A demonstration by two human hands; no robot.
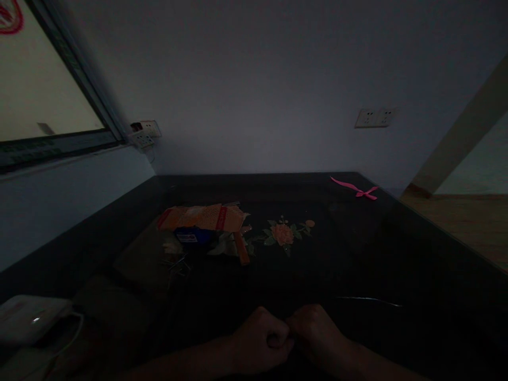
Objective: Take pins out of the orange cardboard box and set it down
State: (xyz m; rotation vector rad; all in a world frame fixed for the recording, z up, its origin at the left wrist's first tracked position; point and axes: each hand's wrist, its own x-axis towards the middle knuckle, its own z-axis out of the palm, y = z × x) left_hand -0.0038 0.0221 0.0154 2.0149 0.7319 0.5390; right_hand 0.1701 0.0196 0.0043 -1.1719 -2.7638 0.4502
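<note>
At the bottom centre, my left hand (262,341) is curled closed, its fingertips meeting my right hand (317,336). The right is also closed, knuckles up. Anything between the fingers is too dark and small to make out. Both hands are over the near part of a dark glossy table (309,275). A thin pale strand (369,300) lies just beyond my right hand. Further off to the left are an orange and red packet (198,217), a blue packet (192,236), an orange-brown piece (241,248) and several thin metal-looking pieces (178,265).
A pink ribbon (361,192) lies at the back right. At the near left is a white object (34,317) with a cable. A flower pattern (282,234) marks the tabletop. Sockets (374,118) are on the wall behind.
</note>
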